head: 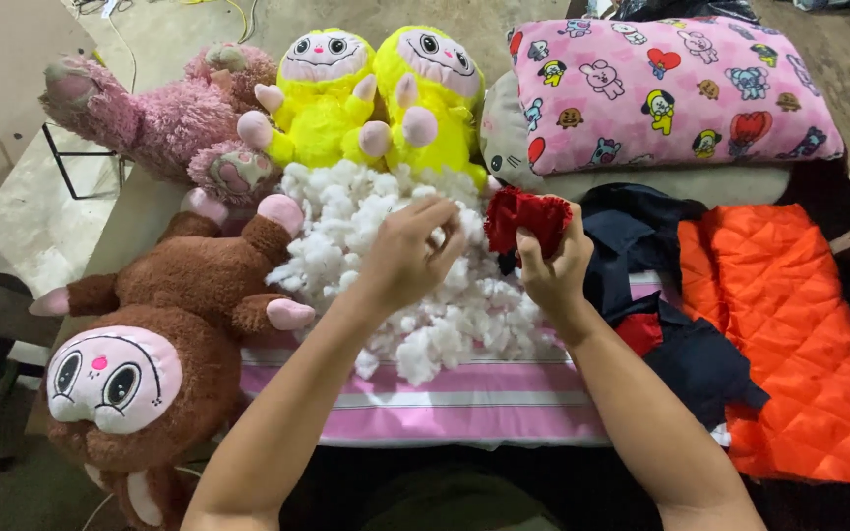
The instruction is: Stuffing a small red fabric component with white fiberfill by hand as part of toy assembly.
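Head view: our left hand pinches stuffing at twelve o'clock, right hand fingers grip a barely filled red cover.

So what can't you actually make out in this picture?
Head view only:
- Red fabric piece: its shape, crumpled inside the right hand.
- Left hand: fingertips buried in the white stuffing.
- Pink plush toy: face turned away.
- Grey pillow: mostly under the pink patterned pillow.

Stuffing pile lies mid-bench; plush monkey to its left, two plush toys behind, pillow behind right, quilted fabric right
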